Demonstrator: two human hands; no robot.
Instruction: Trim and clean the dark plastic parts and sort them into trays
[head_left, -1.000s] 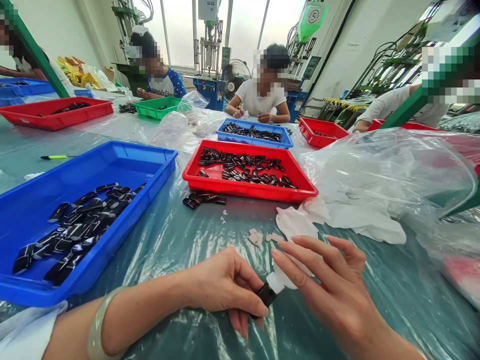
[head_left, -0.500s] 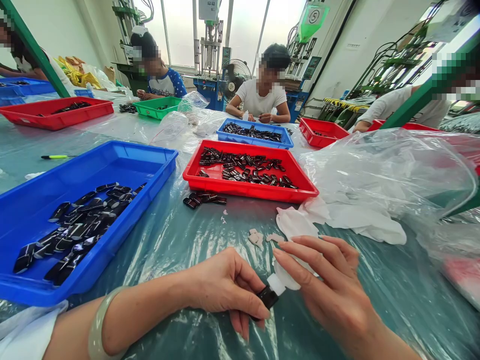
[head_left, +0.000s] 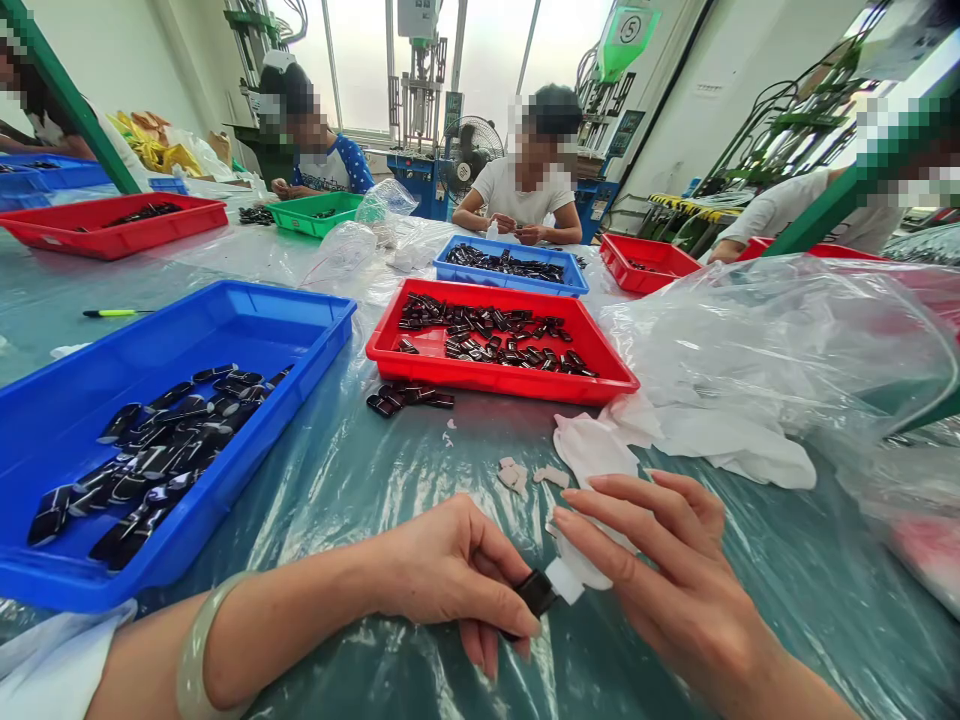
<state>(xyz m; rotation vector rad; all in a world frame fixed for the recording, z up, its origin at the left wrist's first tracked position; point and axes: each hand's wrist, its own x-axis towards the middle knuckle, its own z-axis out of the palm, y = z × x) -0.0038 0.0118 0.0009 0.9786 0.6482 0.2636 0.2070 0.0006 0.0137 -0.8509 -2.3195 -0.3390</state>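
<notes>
My left hand pinches a small glossy black plastic part between thumb and fingers. Against the end of that part is the squarish white tip of a small, rounded white bottle-like thing. This lies under the fingers of my right hand, which are long and slightly curved over it; the right thumb is hidden. Just beyond my hands are torn pale scraps and a crumpled white cloth.
At left stands a blue tray of black parts. A red tray of similar parts is ahead, several loose parts before it. Clear plastic bags heap at right. Co-workers sit across the table near a second blue tray.
My right hand has shifted slightly right and down, and the white tip has moved with it along the end of the black part. My left hand stays in place.
</notes>
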